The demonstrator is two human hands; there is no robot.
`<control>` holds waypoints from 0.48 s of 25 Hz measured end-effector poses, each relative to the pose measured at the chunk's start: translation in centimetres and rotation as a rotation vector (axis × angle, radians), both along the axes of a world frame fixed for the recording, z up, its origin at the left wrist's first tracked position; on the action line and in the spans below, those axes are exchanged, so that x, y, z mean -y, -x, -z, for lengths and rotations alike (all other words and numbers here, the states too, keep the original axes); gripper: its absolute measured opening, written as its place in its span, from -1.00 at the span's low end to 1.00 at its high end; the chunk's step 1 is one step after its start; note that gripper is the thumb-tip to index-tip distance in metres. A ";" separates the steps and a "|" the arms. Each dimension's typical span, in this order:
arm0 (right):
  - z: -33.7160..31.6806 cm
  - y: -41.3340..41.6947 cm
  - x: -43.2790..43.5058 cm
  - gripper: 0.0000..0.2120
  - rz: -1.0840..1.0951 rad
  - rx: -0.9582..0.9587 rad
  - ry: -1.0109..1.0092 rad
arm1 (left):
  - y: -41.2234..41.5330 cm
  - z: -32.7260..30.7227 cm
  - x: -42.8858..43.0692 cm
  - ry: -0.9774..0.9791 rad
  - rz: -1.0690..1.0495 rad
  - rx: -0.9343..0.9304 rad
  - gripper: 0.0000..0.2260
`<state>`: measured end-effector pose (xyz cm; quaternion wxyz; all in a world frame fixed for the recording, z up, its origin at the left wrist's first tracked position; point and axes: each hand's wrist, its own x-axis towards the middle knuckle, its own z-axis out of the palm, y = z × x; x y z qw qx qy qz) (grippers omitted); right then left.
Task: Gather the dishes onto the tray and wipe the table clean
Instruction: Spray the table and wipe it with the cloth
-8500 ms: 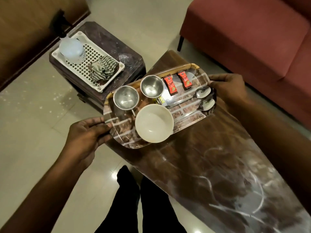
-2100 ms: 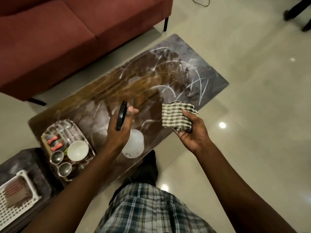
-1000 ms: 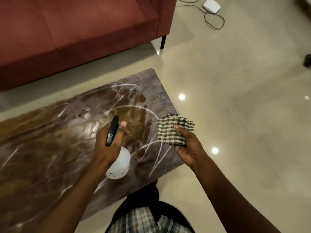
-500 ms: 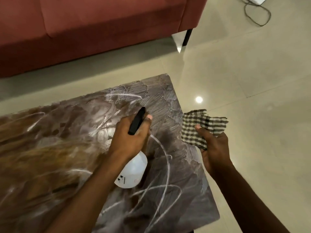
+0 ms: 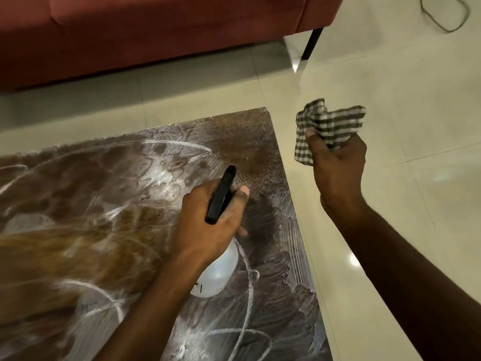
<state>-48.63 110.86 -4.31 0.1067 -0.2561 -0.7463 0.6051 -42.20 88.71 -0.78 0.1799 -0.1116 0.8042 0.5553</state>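
My left hand (image 5: 208,230) grips a white spray bottle (image 5: 217,273) with a black trigger head (image 5: 221,195), held over the right end of the dark marbled table (image 5: 91,217). The black nozzle points toward the table's far right corner. My right hand (image 5: 338,168) holds a crumpled green-and-white checked cloth (image 5: 330,125) in the air, just off the table's right edge and above the floor. The tray and the dishes are out of view.
A red sofa (image 5: 156,29) runs along the far side, its black leg (image 5: 312,43) standing near the table's far right corner. Pale glossy floor tiles (image 5: 403,74) lie to the right. A dark cable (image 5: 447,19) loops on the floor at the top right.
The view has shifted right along the table, leaving the tray behind. My left hand with the bottle moved toward the right end, and my right hand carried the cloth off past the table's right edge.
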 end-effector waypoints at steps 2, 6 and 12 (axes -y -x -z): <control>0.4 2.7 0.6 -0.83 -0.112 0.007 -0.216 | 0.1 0.0 0.0 -0.046 -0.004 0.008 -0.71; 3.0 6.7 3.6 -0.54 -0.674 0.073 -0.594 | -0.1 -0.2 0.4 -0.024 0.022 -0.086 -0.69; 4.8 1.6 2.2 -0.33 -1.592 -0.090 -1.049 | -2.0 -1.3 2.2 -0.091 -0.069 -0.162 -0.81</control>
